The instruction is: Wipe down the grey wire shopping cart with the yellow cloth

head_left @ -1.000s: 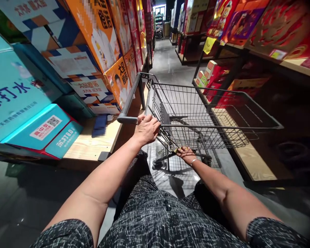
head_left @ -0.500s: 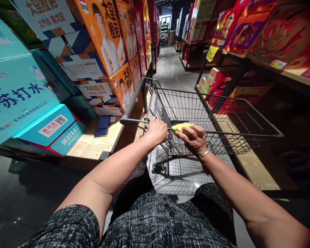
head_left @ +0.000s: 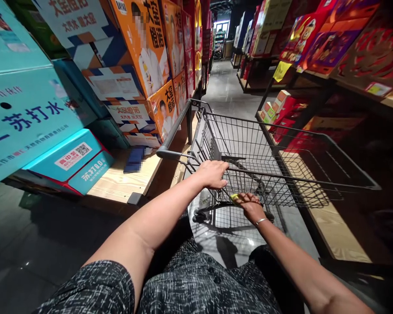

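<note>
A black wire shopping cart (head_left: 176,130) stands side-on before me, its handle at the left. My left hand (head_left: 212,173) lies over the near top rim close to the handle end, fingers curled round the wire. Lower down, against the near side mesh, is my right hand (head_left: 252,208), a bracelet on its wrist. It presses a yellow cloth (head_left: 235,199), mostly hidden under the fingers. I see no goods in the basket.
Orange drink cartons (head_left: 142,52) and turquoise soda-water cartons (head_left: 22,117) are stacked at the left on a low wooden platform (head_left: 108,185). A dark blue item (head_left: 135,159) lies there. Red gift boxes (head_left: 303,37) fill shelves at the right. A grey aisle floor (head_left: 227,78) runs ahead.
My right hand has moved down with the yellow cloth, from the cart's top rim to its side mesh. My left hand has shifted slightly right and down along the rim. The view has shifted a little.
</note>
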{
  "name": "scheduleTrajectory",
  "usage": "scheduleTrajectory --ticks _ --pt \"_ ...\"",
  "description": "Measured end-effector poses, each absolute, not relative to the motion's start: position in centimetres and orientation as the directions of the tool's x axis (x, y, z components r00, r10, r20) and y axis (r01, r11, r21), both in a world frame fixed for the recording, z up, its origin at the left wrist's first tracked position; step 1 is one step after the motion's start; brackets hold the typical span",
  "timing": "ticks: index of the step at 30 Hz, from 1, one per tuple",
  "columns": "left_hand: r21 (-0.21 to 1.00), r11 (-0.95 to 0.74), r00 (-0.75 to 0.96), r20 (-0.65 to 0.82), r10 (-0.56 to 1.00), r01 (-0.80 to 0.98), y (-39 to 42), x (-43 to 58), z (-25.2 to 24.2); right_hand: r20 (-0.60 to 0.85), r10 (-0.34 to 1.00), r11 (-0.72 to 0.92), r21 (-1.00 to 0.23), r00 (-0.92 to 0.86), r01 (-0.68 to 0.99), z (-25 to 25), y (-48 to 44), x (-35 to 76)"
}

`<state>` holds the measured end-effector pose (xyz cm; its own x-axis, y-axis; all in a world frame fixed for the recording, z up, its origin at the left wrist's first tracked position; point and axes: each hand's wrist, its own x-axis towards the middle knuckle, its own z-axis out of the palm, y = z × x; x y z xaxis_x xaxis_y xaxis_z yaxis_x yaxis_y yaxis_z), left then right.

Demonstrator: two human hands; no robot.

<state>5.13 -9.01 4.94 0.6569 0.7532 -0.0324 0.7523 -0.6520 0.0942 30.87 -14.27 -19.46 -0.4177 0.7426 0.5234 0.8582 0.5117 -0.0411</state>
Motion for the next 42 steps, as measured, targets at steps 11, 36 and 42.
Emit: scheduleTrajectory --ticks 11,36,42 --pt "0.055 -0.638 0.639 0.015 0.769 0.768 -8.4 4.7 4.4 0.667 0.695 0.427 -0.080 -0.270 0.901 -3.0 -11.3 24.6" --pt "-0.066 -0.615 0.619 0.085 0.781 0.785 -8.4 5.2 2.4 0.630 0.776 0.211 -0.195 -0.042 0.958 -4.9 -12.3 26.6" --pt "0.097 -0.603 0.596 0.096 0.797 0.792 -9.0 8.4 1.7 0.497 0.855 0.239 -0.118 -0.152 0.964 -10.8 -13.0 28.3"
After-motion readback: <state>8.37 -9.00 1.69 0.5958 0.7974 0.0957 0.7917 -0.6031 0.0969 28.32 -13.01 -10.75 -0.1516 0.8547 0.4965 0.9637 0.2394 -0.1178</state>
